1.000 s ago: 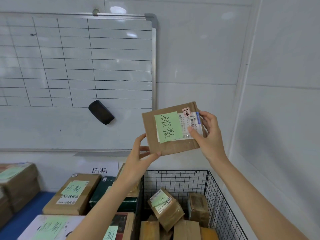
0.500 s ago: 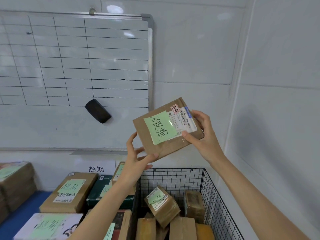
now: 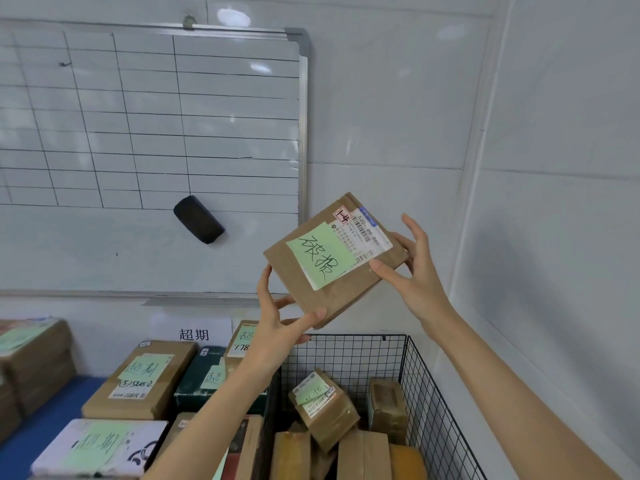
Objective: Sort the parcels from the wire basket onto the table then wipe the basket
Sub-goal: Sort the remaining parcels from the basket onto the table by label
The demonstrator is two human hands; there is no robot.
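A flat brown parcel [image 3: 329, 289] with a green handwritten note and a white barcode label is held up above the wire basket [image 3: 433, 393], tilted with its left end low. My left hand [image 3: 280, 327] pinches its lower left corner, thumb on the front. My right hand [image 3: 412, 271] holds its right end, thumb on the front edge and fingers spread behind. The black wire basket at the lower right holds several brown parcels [image 3: 325, 407].
Sorted parcels with green notes [image 3: 138, 382] lie on the blue table [image 3: 41, 434] at the lower left, below a wall sign [image 3: 194, 334]. A whiteboard [image 3: 149, 133] with a black eraser [image 3: 198, 220] hangs behind. White walls close the right side.
The parcel has turned, its left end dropping and its right end rising, and moved slightly left. Both hands kept hold of it.
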